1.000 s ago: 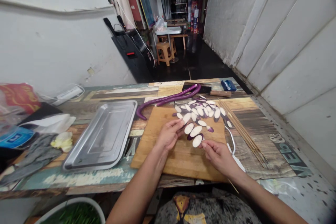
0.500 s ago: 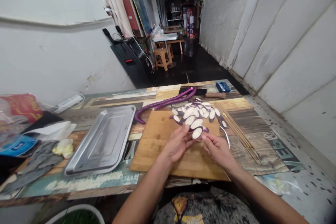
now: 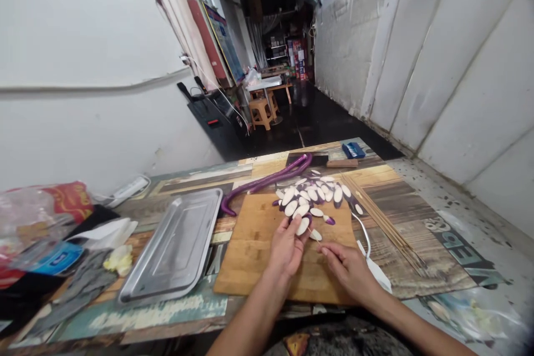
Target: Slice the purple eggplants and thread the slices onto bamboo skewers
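Over the wooden cutting board (image 3: 246, 256), my left hand (image 3: 287, 250) pinches an oval eggplant slice (image 3: 302, 226), white with purple skin. My right hand (image 3: 348, 267) is closed on a thin wooden skewer (image 3: 320, 246), its tip pointing toward that slice. Whether the tip has entered the slice I cannot tell. Close by is another slice (image 3: 316, 235); I cannot tell whether it lies on the board or touches the skewer. A pile of cut eggplant slices (image 3: 312, 194) covers the board's far edge. Long uncut purple eggplants (image 3: 267, 181) lie behind the board.
Left of the board lies a metal tray (image 3: 173, 250). Several loose skewers (image 3: 381, 219) are at the right. A knife with a wooden handle (image 3: 342, 163) and a blue box (image 3: 353, 150) are at the back. A grey cloth (image 3: 79, 289) lies far left.
My view has tilted upward. My hands have drawn slightly apart, and the skewer now shows between them. The left hand still holds a slice.
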A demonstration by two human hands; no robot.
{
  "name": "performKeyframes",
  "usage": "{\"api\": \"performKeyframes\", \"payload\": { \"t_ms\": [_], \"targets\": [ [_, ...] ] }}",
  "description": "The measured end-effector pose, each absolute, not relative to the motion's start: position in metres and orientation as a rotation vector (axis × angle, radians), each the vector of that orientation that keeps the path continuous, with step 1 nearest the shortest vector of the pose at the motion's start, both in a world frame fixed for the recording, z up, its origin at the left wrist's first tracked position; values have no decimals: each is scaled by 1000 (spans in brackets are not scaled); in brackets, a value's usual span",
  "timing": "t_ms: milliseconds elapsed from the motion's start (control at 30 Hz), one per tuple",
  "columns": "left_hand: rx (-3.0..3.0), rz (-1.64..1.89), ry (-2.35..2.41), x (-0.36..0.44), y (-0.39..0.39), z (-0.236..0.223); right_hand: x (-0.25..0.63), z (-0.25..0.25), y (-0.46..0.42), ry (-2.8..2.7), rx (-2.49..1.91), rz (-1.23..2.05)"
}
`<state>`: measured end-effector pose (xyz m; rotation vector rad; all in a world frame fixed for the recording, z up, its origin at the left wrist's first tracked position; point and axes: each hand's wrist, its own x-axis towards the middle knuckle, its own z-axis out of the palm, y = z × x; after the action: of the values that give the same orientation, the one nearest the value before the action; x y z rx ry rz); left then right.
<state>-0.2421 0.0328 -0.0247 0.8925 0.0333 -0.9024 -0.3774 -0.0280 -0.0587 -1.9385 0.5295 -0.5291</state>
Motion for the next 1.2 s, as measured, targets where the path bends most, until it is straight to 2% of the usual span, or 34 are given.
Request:
{"api": "performKeyframes", "payload": {
  "t_ms": [433, 733, 900, 1067, 1200],
  "targets": [
    [900, -888, 33, -240, 29, -33, -372, -63, -22, 505, -2050, -494],
    [912, -912, 81, -236, 26, -33, -367, -62, -22, 533, -1874, -512],
    [905, -916, 49, -236, 23, -31, -365, -65, -17, 549, -2075, -671],
    [886, -943, 115, -233, 23, -27, -364, -63, -19, 549, -1779, -525],
    [816, -943, 184, -237, 25, -25, -362, -60, -21, 524, -1798, -658]
  ]
}}
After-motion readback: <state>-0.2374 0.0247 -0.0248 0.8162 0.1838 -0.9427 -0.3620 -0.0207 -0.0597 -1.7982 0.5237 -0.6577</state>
